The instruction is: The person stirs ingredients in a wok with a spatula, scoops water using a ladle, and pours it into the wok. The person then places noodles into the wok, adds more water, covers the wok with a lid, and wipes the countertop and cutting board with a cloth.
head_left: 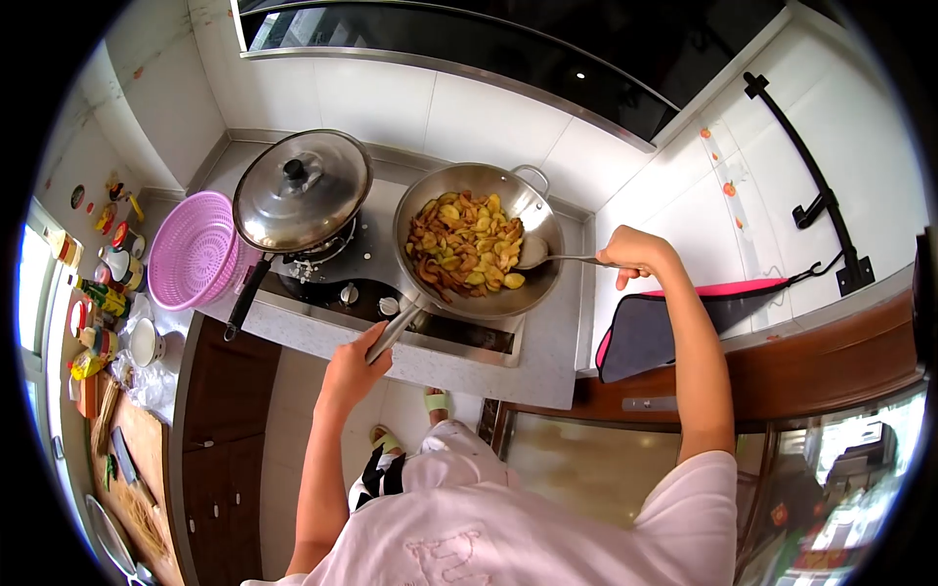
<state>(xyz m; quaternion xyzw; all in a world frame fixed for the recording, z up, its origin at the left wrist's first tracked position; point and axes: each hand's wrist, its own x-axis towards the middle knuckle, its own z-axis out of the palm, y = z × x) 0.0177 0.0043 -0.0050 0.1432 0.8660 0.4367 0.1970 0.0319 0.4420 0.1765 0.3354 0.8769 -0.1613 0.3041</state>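
Shirt (547,542) lies nearest the camera, on the near side of the pan (531,202). Slices (467,239), brown and yellow, are in the pan, heaped over its left and middle; bare metal shows at its right. Left hand (354,371): fingers wrapped round the handle (396,332), near left of the pan. Right hand (637,256): curled tight about the end of the ladle (575,258), just right of the pan. Ladle bowl is inside the pan, at the right edge of the heap.

Step in hand, as judged: turning the slices while the pan is steadied. A further stroke would call for a firm left grip and the ladle worked under the heap from the bare side; too hard a push could tip slices over the rim.

Not made out: any flame, hidden beneath the pan, so heat cannot be told; undersides of the slices; single fingers of the right hand. Left of the pan, a lid (293,203) conceals the contents of a second pan (250,297). Far left of the pan, labels on the jars (122,236) are too small to read. Hood (469,49), behind the pan, is cut off above.
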